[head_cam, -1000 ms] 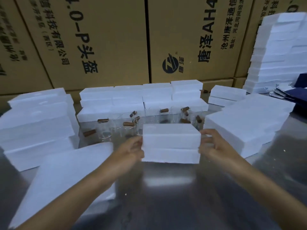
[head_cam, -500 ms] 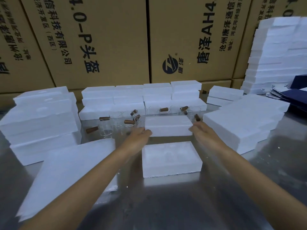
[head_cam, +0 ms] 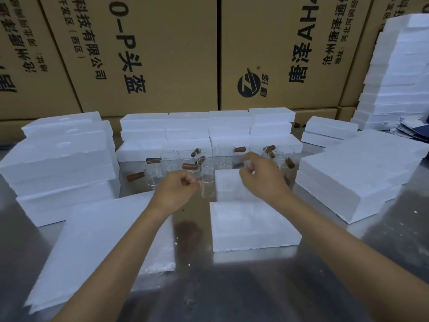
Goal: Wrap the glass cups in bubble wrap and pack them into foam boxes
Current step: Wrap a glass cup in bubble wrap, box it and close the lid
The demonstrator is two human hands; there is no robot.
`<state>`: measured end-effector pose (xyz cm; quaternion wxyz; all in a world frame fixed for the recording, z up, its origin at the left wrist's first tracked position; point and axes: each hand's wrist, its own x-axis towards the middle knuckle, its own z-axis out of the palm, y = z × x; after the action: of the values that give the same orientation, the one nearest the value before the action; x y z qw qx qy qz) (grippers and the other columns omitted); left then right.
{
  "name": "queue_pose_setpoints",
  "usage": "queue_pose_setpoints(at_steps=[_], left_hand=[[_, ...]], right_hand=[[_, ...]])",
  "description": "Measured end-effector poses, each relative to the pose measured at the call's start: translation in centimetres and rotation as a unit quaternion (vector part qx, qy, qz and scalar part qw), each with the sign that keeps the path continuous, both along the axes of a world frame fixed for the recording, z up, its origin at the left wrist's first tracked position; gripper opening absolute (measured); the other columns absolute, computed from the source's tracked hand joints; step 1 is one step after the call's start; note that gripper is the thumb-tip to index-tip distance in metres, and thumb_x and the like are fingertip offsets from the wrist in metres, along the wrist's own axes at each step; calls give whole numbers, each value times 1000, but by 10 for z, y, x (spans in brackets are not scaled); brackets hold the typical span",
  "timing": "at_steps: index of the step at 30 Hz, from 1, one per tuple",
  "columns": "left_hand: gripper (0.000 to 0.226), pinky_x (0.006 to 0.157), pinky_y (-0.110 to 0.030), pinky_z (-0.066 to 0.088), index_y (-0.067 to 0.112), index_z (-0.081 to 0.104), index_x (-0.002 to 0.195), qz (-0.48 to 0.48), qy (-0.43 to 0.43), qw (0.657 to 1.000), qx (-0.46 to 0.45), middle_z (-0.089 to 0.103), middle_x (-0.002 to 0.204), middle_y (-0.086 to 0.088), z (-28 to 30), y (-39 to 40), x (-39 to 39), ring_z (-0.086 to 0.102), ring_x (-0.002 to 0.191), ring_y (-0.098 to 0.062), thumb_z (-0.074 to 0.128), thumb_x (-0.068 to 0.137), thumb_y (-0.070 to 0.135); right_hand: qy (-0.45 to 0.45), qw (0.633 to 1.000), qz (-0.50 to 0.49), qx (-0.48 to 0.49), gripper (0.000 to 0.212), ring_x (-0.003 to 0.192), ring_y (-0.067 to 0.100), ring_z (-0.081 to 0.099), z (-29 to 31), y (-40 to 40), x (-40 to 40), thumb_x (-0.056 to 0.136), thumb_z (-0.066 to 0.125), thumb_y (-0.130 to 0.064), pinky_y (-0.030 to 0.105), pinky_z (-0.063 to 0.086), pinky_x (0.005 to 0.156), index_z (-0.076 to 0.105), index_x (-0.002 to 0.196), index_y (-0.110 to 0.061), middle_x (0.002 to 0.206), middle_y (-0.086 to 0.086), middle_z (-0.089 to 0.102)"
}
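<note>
Having just set the foam lid (head_cam: 234, 182) behind the open foam box (head_cam: 253, 225), both hands reach beyond it: left hand (head_cam: 177, 190) pinches a glass cup (head_cam: 207, 176), right hand (head_cam: 262, 175) pinches another's handle, starting packing.

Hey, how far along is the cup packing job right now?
Early stage. Done: one foam box is split, its near half lying on the metal table and the other half behind it. In hand: the left hand and right hand are reaching into the glass cups; the right grips a blurred dark handle. Left: no bubble wrap shows, and every visible cup is unwrapped and unpacked.
</note>
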<state>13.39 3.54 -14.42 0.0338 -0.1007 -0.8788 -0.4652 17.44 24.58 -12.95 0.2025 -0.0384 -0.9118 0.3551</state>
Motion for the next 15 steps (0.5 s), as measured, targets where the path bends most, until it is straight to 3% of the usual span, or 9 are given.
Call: queue_pose_setpoints(at_steps=[3,6,8,10,13,15], left_hand=[[22,62,-16,41,24,65,70,33,36,999,-6,68,76,9,-1,-20,1,58,71,-2,68,92,27],[21,66,-20,43,25,65,72,68,79,994,10,68,79,9,-8,-45,7,61,77,-7,63,94,25],[20,63,-21,40,26,65,74,89,78,993,6,67,80,10,-14,-62,13,60,77,-6,64,94,28],[18,60,-19,38,27,66,75,95,65,993,-2,66,82,11,-15,-76,16,57,75,-4,65,93,29],[16,59,-21,38,25,66,77,101,46,993,-28,62,80,8,-9,-92,17,54,73,-5,67,92,31],[28,56,-25,36,22,60,69,89,0,994,-67,55,68,8,-6,-98,19,52,65,-8,71,88,39]], right_hand=[[-124,972,105,-170,41,52,12,60,9,-56,-32,96,48,-15,23,47,54,51,136,-20,75,5,70],[-242,914,118,-302,52,51,18,62,6,-104,-62,101,43,-21,20,48,46,31,151,-24,95,14,68],[-270,899,96,-332,59,68,24,65,-2,-125,-80,101,40,-21,27,55,58,20,156,-27,119,19,61],[-268,900,63,-337,60,71,24,64,-9,-134,-97,102,38,-22,28,54,63,16,157,-27,134,20,54],[-260,910,13,-323,57,62,20,62,-13,-140,-113,101,37,-21,26,52,55,21,155,-20,128,17,57],[-252,921,-8,-297,58,58,20,59,-15,-141,-119,98,38,-20,22,49,47,24,154,-15,108,14,60]])
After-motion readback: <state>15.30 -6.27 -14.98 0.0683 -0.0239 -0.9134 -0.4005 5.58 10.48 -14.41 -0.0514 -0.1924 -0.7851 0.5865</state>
